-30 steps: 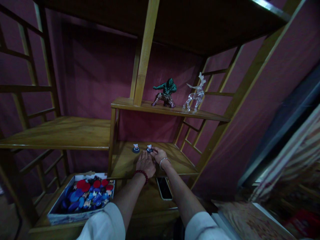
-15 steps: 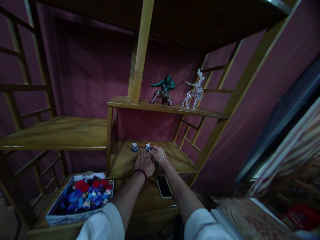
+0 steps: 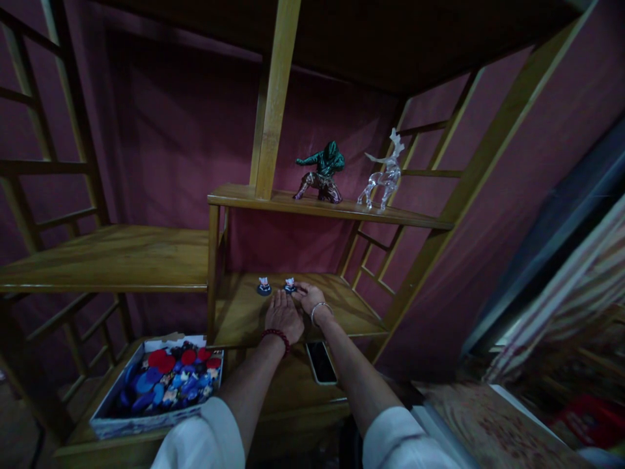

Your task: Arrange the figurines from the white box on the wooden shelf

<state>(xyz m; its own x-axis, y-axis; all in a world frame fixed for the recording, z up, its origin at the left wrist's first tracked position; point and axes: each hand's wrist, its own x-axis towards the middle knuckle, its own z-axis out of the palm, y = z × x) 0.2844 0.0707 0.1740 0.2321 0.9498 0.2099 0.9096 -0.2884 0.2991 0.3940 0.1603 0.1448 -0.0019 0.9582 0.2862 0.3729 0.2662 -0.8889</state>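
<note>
Two small white-and-dark figurines on dark round bases stand upright on the lower wooden shelf [image 3: 239,324]. The left figurine [image 3: 264,284] stands apart from both hands. At the right figurine [image 3: 290,284], the thumb and fingers of my right hand [image 3: 309,298] close on its right side by the base. My left hand [image 3: 284,317], with a dark red bead bracelet at the wrist, lies palm down, fingers stretched forward just in front of the same figurine. Whether its fingertips touch the base I cannot tell.
A box [image 3: 146,426] full of blue, red and white small pieces sits lower left. A phone [image 3: 321,363] lies below my right wrist. On the shelf above stand a green hooded crouching figure [image 3: 323,170] and a clear deer figurine [image 3: 383,179]. A wooden post [image 3: 278,98] rises beside them.
The view has shifted very slightly. Both hands stay at the right figurine, and neither figurine has visibly moved on the shelf.
</note>
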